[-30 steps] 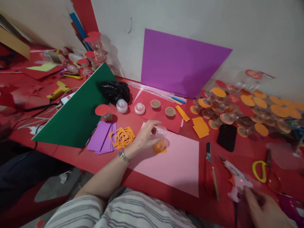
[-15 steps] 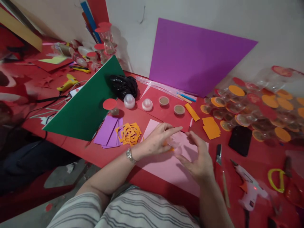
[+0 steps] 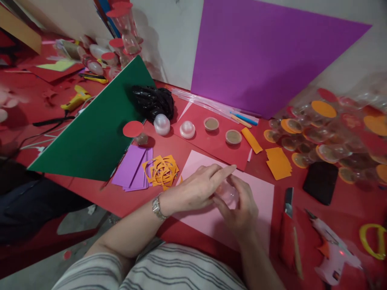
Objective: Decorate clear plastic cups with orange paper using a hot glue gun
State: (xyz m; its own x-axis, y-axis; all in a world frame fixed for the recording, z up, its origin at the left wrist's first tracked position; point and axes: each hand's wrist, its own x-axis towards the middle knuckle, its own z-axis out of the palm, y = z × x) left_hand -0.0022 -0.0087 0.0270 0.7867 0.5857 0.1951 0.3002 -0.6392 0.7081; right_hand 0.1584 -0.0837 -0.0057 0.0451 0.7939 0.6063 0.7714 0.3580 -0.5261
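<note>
Over the pink sheet (image 3: 261, 217), a transparent, rounded plastic piece (image 3: 229, 195) sits between my two hands. My right hand (image 3: 243, 211) curls its thumb and fingers round the piece from the right. From the left, my left hand (image 3: 196, 187) lies across its upper side, index finger stretched out and the other fingers bent against it. My fingers hide much of the piece, so its full shape does not show. Just beyond stand two sand-filled cups (image 3: 211, 124) and two transparent plastic balls (image 3: 162, 124) on the red table.
Orange paper cut-outs (image 3: 161, 171) and purple cards (image 3: 131, 167) lie left. Rightward are orange cards (image 3: 278, 163), a black phone-like slab (image 3: 321, 182), a knife (image 3: 288, 201), a glue gun (image 3: 338, 249) and many sand timers (image 3: 332, 151). A green board (image 3: 93, 141) leans at left.
My right hand has moved in to the left and closed round the plastic piece, meeting my left hand. The camera view has shifted, and things look slightly nearer.
</note>
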